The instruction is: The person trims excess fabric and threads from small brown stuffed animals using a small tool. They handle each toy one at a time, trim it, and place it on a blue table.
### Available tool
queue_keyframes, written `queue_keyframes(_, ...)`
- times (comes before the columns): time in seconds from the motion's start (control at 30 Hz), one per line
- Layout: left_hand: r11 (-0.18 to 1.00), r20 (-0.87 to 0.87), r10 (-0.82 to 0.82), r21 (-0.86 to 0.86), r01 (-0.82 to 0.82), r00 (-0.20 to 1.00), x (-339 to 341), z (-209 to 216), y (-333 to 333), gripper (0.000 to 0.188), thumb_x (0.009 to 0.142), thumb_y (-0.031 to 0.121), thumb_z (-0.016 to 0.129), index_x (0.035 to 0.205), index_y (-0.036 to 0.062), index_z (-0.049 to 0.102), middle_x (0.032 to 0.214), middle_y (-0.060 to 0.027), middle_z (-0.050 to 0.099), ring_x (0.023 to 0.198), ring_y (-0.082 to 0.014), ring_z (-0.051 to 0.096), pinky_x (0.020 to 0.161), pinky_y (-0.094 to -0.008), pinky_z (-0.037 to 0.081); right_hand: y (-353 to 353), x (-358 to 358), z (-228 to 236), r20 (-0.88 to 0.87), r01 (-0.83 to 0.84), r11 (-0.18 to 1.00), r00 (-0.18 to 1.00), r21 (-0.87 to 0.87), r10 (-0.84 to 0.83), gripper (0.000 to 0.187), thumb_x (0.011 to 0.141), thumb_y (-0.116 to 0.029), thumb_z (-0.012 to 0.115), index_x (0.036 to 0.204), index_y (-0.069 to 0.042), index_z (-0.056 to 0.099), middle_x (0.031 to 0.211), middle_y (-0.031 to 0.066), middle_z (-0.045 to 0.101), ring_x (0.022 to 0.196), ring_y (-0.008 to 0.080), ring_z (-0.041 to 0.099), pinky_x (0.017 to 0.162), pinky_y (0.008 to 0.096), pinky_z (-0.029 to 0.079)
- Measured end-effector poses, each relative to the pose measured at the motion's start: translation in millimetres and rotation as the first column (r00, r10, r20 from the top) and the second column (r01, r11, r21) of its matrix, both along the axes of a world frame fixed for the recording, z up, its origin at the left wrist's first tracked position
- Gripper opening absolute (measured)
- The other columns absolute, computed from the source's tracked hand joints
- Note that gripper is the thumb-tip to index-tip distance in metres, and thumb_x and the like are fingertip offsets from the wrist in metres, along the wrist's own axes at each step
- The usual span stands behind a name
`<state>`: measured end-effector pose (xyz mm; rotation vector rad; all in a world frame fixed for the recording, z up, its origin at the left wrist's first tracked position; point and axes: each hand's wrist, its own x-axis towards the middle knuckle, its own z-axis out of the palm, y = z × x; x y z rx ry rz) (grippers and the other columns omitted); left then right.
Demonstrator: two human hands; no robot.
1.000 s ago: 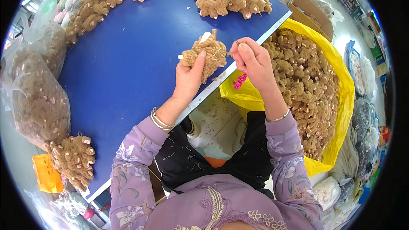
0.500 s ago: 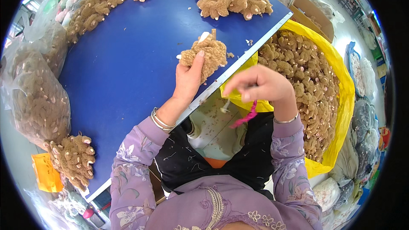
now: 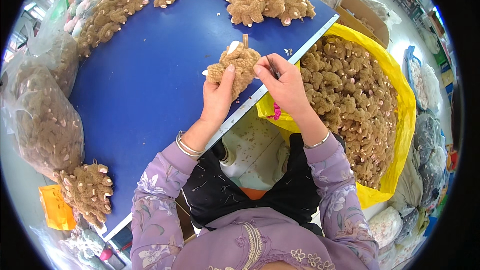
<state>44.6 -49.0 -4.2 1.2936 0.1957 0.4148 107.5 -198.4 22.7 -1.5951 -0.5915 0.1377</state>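
A brown curly plush animal piece (image 3: 239, 65) with white tips and a small tan tab is held just above the table's near edge. My left hand (image 3: 217, 97) grips it from the lower left, thumb pressed on top. At its right side, the thumb and forefinger of my right hand (image 3: 286, 86) pinch together against the fur. A slim dark tool (image 3: 272, 66) lies within the right hand; its kind is too small to make out. Below that hand, a bright pink ribbon (image 3: 276, 111) hangs in front of the yellow bag.
The blue table (image 3: 150, 85) carries brown plush pieces (image 3: 267, 2) along its far side and another pile (image 3: 87, 192) at near left. A yellow bag (image 3: 400, 155) full of such pieces stands at right. Clear bags (image 3: 47, 115) line the left; a carton (image 3: 362, 17) sits behind.
My right hand has moved up and left to the plush piece, its fingers now at the fur. The pink ribbon has swung upward and left with it. My left hand keeps its grip.
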Motion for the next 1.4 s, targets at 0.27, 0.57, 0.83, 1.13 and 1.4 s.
queue_keyframes(0.27, 0.967, 0.076, -0.041, 0.255, 0.021, 0.996, -0.6, -12.8, 1.6, 0.022, 0.095, 0.017, 0.058, 0.105, -0.0028, 0.06, 0.094, -0.0043, 0.067, 0.085, -0.0076, 0.059, 0.075, -0.0251, 0.05, 7.7, 5.5, 4.1, 0.385, 0.205, 0.971, 0.912, -0.124, -0.143, 0.014, 0.085, -0.011, 0.066, 0.092, 0.001, 0.062, 0.078, 0.008, 0.057, 0.065, 0.0174, 0.054, 0.06, 0.0284, 0.044)
queue_keyframes(0.57, 0.978, 0.01, -0.044, 0.202, 0.041, 0.999, -1.6, -12.9, 1.6, 0.022, 0.095, 0.016, 0.056, 0.101, -0.0043, 0.063, 0.09, -0.0037, 0.067, 0.082, -0.0073, 0.059, 0.072, -0.0265, 0.05, -12.5, 20.2, 7.5, -0.266, 0.032, 0.983, 0.964, 0.183, 0.018, 0.014, 0.095, -0.017, 0.06, 0.099, -0.003, 0.058, 0.061, -0.0072, 0.043, 0.05, 0.001, 0.035, 0.046, 0.0188, 0.028)
queue_keyframes(0.83, 0.98, -0.136, -0.048, 0.188, 0.073, 0.99, -3.5, -10.6, 8.0, 0.026, 0.096, 0.019, 0.054, 0.1, -0.0045, 0.064, 0.089, -0.0034, 0.067, 0.08, -0.0068, 0.059, 0.07, -0.0257, 0.049, -28.3, 26.8, 10.1, -0.327, -0.102, 0.883, 0.904, 0.459, 0.275, 0.019, 0.097, -0.02, 0.055, 0.085, -0.005, 0.053, 0.064, -0.0052, 0.038, 0.049, 0.0027, 0.032, 0.045, 0.0191, 0.027)
queue_keyframes(1.13, 0.989, -0.003, 0.027, 0.147, -0.027, 1.0, -1.3, -5.8, 1.0, 0.027, 0.098, 0.02, 0.051, 0.102, -0.0038, 0.063, 0.088, -0.0033, 0.067, 0.077, -0.0071, 0.059, 0.068, -0.0247, 0.048, -37.8, 30.6, 7.3, 0.131, 0.013, 0.994, 0.991, -0.11, 0.002, 0.036, 0.099, -0.03, 0.05, 0.08, 0.0, 0.056, 0.066, 0.0003, 0.049, 0.062, 0.0116, 0.045, 0.057, 0.0276, 0.039)
queue_keyframes(1.4, 0.964, -0.032, -0.029, 0.262, 0.037, 0.999, -5.6, -3.0, 2.8, 0.023, 0.097, 0.016, 0.05, 0.105, -0.0031, 0.06, 0.084, -0.0015, 0.064, 0.073, -0.0062, 0.057, 0.065, -0.0258, 0.048, -37.6, 22.4, 16.7, 0.146, -0.09, 0.933, 0.978, -0.348, 0.148, 0.039, 0.098, -0.031, 0.051, 0.08, 0.004, 0.052, 0.065, 0.0152, 0.049, 0.062, 0.0247, 0.046, 0.06, 0.0356, 0.04)
